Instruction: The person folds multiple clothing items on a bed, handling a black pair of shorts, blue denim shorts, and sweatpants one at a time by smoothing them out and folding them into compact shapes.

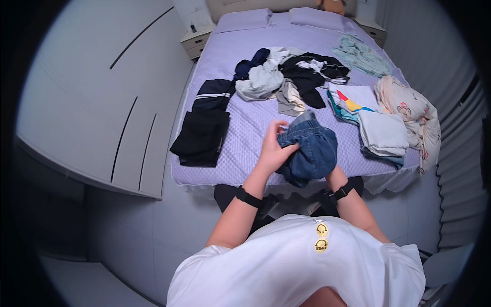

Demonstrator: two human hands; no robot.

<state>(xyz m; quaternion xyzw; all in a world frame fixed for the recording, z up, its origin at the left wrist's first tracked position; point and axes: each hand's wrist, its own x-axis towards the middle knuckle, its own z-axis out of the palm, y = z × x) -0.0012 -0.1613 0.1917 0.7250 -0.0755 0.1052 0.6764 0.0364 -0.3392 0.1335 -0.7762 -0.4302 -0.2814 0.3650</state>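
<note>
A bunched pair of blue denim trousers or shorts with an elastic waistband (312, 153) is held up over the near edge of the bed. My left hand (277, 147) grips the waistband from the left, thumb in front. My right hand is mostly hidden behind the denim; only its wrist side (336, 172) shows below the cloth, so its fingers cannot be seen. Beyond the denim lies a loose heap of clothes, with a light grey garment (262, 82), a black garment (305, 76) and a navy one (251, 65).
Folded black clothes (201, 138) and a folded navy garment with white stripes (213, 94) lie at left on the lilac bedspread (245, 153). At right are folded white clothes (383, 132), a printed quilt (412, 111) and a mint cloth (360, 55). Wardrobe doors (96, 96) stand left.
</note>
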